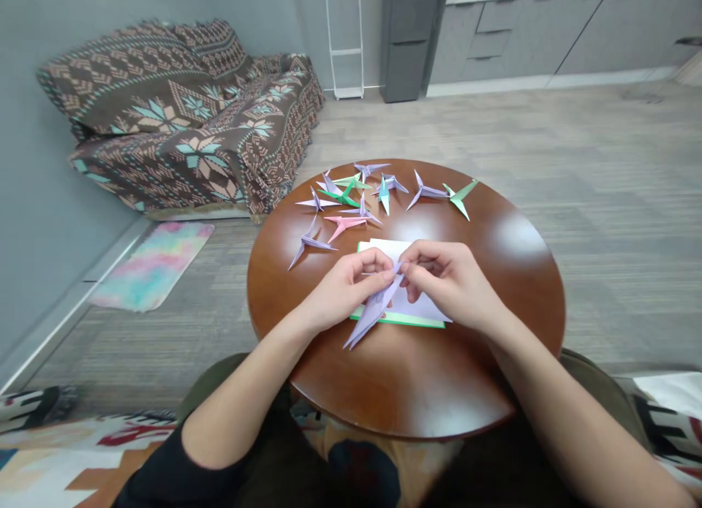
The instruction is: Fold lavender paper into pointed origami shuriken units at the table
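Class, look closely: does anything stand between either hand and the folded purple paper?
Nothing visible does: the left hand and the right hand already pinch the folded purple paper directly, near its upper end.

A black sleeve (175,471) ends near the left elbow — bare forearm (274,362) below — with dark olive trousers (211,382).

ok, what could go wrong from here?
1. Left hand and right hand pinch the lilac folded paper at its narrow upper end; uneven pull might tear or miscrease it.
2. The paper stack lies right under the hands and could get shifted or creased.
3. The pale green folded piece sits near the table edge; a bump might drop it.
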Tool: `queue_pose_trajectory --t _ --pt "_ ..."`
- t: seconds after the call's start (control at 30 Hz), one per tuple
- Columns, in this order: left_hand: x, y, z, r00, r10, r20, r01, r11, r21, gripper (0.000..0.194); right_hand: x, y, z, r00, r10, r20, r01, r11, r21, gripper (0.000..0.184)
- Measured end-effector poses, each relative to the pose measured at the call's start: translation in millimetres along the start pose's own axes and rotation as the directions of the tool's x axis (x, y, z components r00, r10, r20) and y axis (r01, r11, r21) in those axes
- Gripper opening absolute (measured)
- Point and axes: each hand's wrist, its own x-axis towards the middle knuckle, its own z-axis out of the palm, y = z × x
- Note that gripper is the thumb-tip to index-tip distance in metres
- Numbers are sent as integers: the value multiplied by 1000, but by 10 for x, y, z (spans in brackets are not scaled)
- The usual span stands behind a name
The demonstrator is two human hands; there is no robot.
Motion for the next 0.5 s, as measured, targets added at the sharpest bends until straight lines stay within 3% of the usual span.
queue_pose_trajectory --t 0.1,0.33,0.5 --pt "0 10 23 997 54 -48 -53 998 22 36 3 -11 -3 1000 0 12 -1 1000 10 10" --pt "-24 -19 -23 1000 -5 2 5 997 -78 33 -6 0 -63 989 -48 138 52 998 -21 10" --pt "-41 42 -48 996 -91 17 92 993 -71 36 -11 21 -78 979 -128 158 145 984 -104 11"
